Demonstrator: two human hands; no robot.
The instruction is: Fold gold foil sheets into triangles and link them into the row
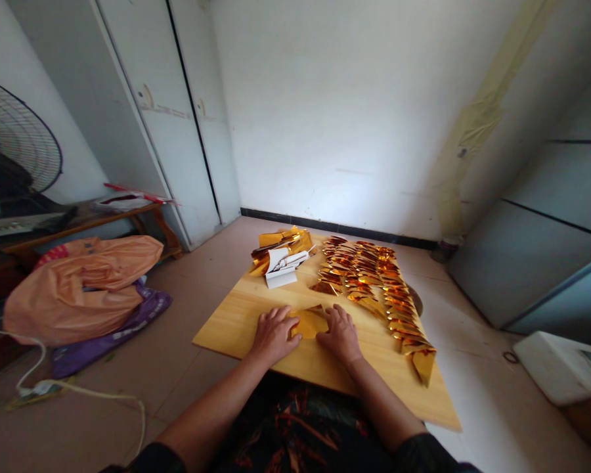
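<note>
A sheet of gold foil paper (309,324) lies on the wooden board (231,322) in front of me, its far edge partly raised. My left hand (274,336) has its fingers and thumb closed on the left edge of the sheet. At the opposite edge, my right hand (341,335) pinches it between thumb and fingers. The fingers cover both side edges of the sheet. To the right, rows of folded gold foil pieces (364,269) stand overlapping one another. Behind my left hand sits a pile of loose gold foil sheets (286,242) with an opened white paper wrapper (282,279).
A standing fan (14,144) and a wooden bench are at the left, with an orange bag (88,282) over a purple bag (113,335). A white cable (98,392) runs across the floor. A white box (564,368) is at the right, with a wall behind the board.
</note>
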